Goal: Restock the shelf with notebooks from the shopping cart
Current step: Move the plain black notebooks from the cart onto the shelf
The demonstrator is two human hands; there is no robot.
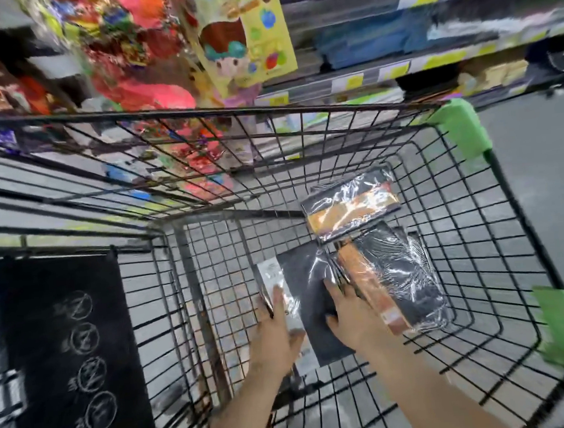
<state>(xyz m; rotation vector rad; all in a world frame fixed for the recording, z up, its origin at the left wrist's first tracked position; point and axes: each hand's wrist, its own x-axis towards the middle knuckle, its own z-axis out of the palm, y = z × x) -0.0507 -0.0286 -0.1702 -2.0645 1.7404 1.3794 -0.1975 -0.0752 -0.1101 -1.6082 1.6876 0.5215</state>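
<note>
Both arms reach down into the black wire shopping cart [497,217]. The left hand [276,335] grips the near left edge of a dark wrapped notebook pack [309,299] lying on the cart floor, fingers curled round it. The right hand [349,313] presses its spread fingers on the pack's right side. Two more wrapped packs, black and orange [352,205] [393,276], lie just beside, farther right. The shelf [397,73] stands beyond the cart.

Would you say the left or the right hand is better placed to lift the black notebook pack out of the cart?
Probably the left hand: it already wraps the black notebook pack at its white-labelled edge, while the right hand only rests on its other side.
</note>
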